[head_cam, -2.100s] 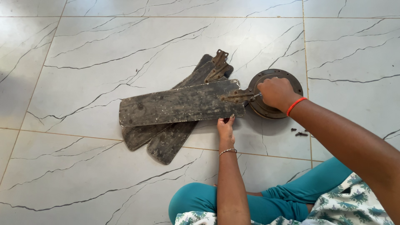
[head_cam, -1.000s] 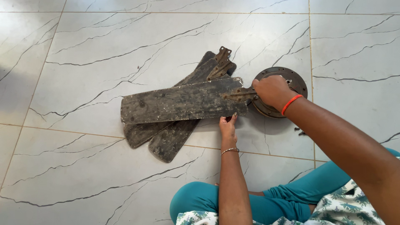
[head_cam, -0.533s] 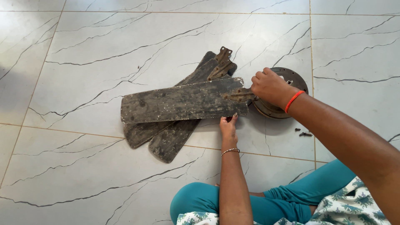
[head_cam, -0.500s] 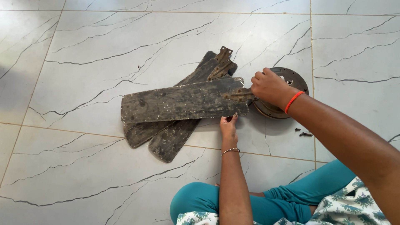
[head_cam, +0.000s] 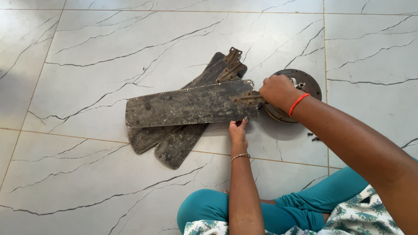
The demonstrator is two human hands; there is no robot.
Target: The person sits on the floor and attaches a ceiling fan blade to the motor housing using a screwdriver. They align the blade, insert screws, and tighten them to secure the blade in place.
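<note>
Three dirty dark ceiling-fan blades lie stacked on the tiled floor. The top blade (head_cam: pixel 187 105) lies level, pointing left, and its rusty metal bracket (head_cam: pixel 249 98) reaches toward a round fan motor (head_cam: pixel 305 85) on the right. My right hand (head_cam: pixel 277 90) is closed at the joint between that bracket and the motor; what it grips is hidden. My left hand (head_cam: pixel 238 129) presses its fingertips on the near edge of the top blade. The two lower blades (head_cam: pixel 176 143) fan out beneath, their brackets (head_cam: pixel 230 63) pointing up and away.
A few small dark screws or bits (head_cam: pixel 313 136) lie on the floor below the motor. My legs in teal trousers (head_cam: pixel 226 209) are folded at the bottom. White marble-look tiles (head_cam: pixel 87 52) surround everything.
The view shifted slightly. My right hand slid a little left across the motor toward the blade's bracket. My left hand and the blades stayed put.
</note>
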